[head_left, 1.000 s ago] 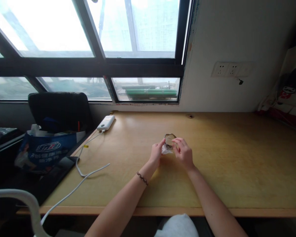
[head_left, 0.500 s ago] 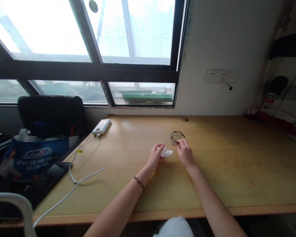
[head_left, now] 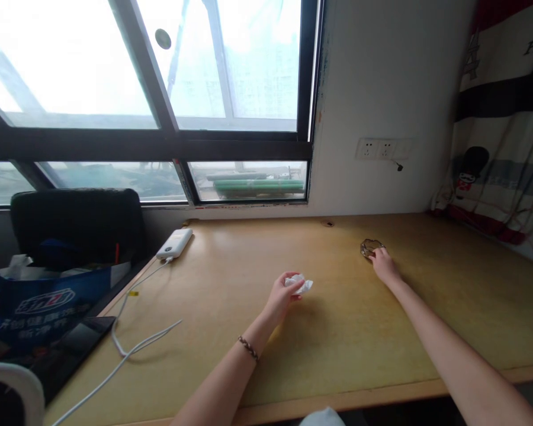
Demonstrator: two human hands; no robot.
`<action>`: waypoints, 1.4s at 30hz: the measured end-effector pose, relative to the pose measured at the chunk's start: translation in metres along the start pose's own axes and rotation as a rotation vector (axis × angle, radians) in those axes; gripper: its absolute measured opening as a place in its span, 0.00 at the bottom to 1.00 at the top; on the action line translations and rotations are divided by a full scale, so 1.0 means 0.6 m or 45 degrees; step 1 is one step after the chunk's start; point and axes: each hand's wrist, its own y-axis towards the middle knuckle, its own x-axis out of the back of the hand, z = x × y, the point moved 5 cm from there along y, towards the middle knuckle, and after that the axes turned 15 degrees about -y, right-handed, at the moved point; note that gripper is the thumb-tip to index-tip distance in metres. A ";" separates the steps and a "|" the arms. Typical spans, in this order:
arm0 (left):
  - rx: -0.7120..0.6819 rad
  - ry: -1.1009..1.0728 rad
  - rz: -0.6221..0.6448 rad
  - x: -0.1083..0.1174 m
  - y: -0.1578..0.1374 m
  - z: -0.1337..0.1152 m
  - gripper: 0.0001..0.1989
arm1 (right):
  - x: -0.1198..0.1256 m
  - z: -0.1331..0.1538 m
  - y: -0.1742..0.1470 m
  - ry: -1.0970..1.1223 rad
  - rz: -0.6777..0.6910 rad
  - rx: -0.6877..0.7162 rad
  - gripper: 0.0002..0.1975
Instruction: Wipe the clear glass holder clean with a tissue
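Note:
My left hand [head_left: 282, 300] is closed around a crumpled white tissue [head_left: 300, 284], which sticks out past the thumb and fingertips above the desk. A dark braided bracelet [head_left: 248, 349] circles my left wrist. Farther right and deeper over the desk, my right hand [head_left: 385, 267] pinches the near edge of a brownish, twisted-looking round band [head_left: 366, 248]. The band is at or close to the desktop; I cannot tell whether it touches it. Its exact kind is too small to make out.
The wooden desk [head_left: 231, 254] spans the view. On its left stand a white power bank [head_left: 175, 244] and a white cable [head_left: 128, 350]. Beyond the left edge are a blue bag [head_left: 48, 305] and a black chair [head_left: 77, 222]. A patterned curtain [head_left: 497, 154] hangs at the right.
My right hand has carried the round band to the right, away from the left hand. My left hand stays in about the same place with the tissue. The view has shifted slightly.

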 end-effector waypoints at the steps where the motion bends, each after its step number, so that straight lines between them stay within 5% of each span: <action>1: -0.004 0.018 0.002 0.002 0.001 0.001 0.23 | -0.004 -0.006 0.003 -0.002 0.003 -0.005 0.05; 16: 0.025 0.228 0.110 -0.004 -0.004 0.015 0.17 | -0.039 -0.029 0.038 0.010 0.159 0.162 0.04; 23: 0.009 0.192 0.111 -0.001 0.002 0.023 0.15 | -0.014 -0.023 0.047 -0.006 0.222 0.227 0.09; 27: -0.071 0.219 0.082 0.001 0.006 0.016 0.11 | 0.062 0.066 0.016 -0.024 0.110 0.241 0.15; 29: -0.117 0.257 0.070 0.000 0.006 0.010 0.10 | 0.100 0.150 -0.022 0.241 0.085 0.322 0.14; 34: -0.228 0.225 0.083 0.004 0.007 0.001 0.13 | 0.108 0.344 -0.138 1.091 0.540 0.415 0.15; 37: -0.281 0.180 0.064 0.010 0.011 -0.003 0.12 | 0.083 0.368 -0.161 1.377 0.523 0.111 0.15; 42: -0.233 0.178 -0.006 0.013 0.013 -0.006 0.14 | 0.049 0.338 -0.163 1.794 0.560 -0.329 0.14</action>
